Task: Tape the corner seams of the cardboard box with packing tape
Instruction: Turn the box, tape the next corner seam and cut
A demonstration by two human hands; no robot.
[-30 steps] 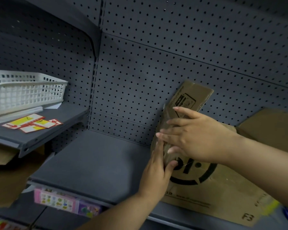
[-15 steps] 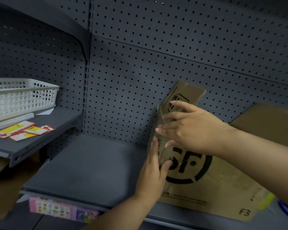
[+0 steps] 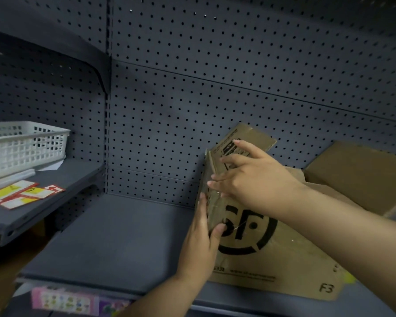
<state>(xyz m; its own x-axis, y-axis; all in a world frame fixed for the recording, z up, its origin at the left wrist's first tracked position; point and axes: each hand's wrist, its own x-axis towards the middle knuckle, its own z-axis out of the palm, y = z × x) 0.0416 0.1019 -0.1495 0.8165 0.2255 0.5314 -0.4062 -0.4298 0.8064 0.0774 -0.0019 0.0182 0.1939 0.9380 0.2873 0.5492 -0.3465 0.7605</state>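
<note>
Barely a shift since a moment ago: your right hand (image 3: 258, 179) has slid slightly down the cardboard box (image 3: 274, 255), fingers spread flat, holding nothing. Your left hand (image 3: 201, 239) clasps the box's left corner seam, thumb pressing clear tape (image 3: 217, 202). That box stands on the shelf (image 3: 114, 243) at four o'clock; a white basket (image 3: 25, 145) sits at nine.

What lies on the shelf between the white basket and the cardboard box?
In the head view, only bare grey shelf and a pegboard upright separate the white basket from the cardboard box; the price labels lie before the basket.
</note>
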